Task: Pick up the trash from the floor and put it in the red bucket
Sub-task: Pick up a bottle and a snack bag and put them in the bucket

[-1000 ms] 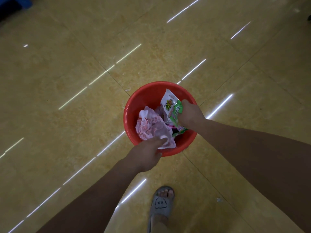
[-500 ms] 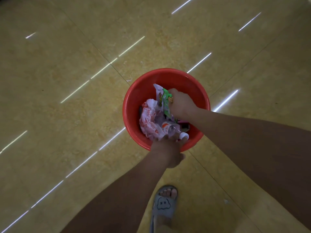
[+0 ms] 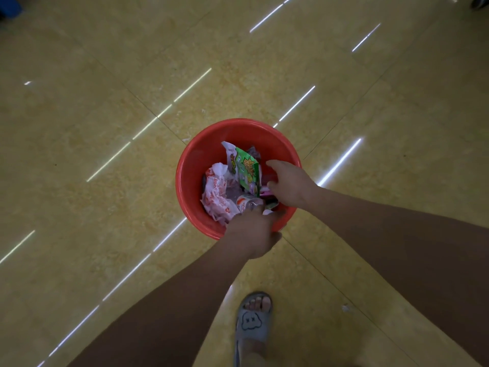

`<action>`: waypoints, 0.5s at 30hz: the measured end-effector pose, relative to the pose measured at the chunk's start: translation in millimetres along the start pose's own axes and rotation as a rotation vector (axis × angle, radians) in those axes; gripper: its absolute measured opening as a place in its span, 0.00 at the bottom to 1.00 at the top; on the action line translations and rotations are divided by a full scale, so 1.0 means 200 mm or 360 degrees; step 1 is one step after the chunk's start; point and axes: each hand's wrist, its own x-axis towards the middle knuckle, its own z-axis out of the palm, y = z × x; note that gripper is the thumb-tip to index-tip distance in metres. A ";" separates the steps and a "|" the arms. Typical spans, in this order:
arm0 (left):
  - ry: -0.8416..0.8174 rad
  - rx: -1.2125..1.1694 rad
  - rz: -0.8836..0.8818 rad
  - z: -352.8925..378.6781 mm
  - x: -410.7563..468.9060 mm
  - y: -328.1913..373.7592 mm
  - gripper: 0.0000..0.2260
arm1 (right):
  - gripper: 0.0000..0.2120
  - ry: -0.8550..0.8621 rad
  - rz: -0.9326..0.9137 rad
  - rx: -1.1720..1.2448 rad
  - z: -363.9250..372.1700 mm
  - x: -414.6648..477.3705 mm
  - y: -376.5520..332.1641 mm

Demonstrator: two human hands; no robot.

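While standing on yellow tiled floor [image 3: 105, 181], holds one red bucket [image 3: 211, 144] near frame centre, part filled with trash. Inside: one crumpled white-and-red wrapper [image 3: 218, 193] at 9 o'clock, one green snack packet [image 3: 247, 168] propped upright near the middle, one small plastic bottle [image 3: 247, 205] at 6 o'clock, plus pink and purple scraps, number unclear.

Right hand [image 3: 289, 185] over the bucket's 3 o'clock side, fingers loosely spread and curved, just beside the green snack packet; contact with it cannot be told, nothing visibly pinched.

Left hand [image 3: 252, 230] at the 6 o'clock rim, fingers curled down around the small plastic bottle's neck end.

Further out at 6 o'clock, one foot in a grey slipper [image 3: 252, 323] with a cartoon face.
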 end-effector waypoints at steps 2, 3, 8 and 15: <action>0.0062 -0.0091 0.0059 -0.06 -0.04 0.02 0.29 | 0.20 0.0029 0.0021 -0.0001 -0.04 -0.06 0.02; 0.0077 -0.0133 0.0080 -0.09 -0.06 0.03 0.28 | 0.21 0.0036 0.0035 0.0005 -0.07 -0.08 0.03; 0.0235 -0.0320 0.0080 -0.25 -0.15 0.09 0.27 | 0.25 0.0072 0.0132 0.0048 -0.21 -0.23 0.10; 0.0353 -0.0279 0.0090 -0.46 -0.20 0.32 0.23 | 0.26 0.0124 0.0267 0.0138 -0.41 -0.46 0.21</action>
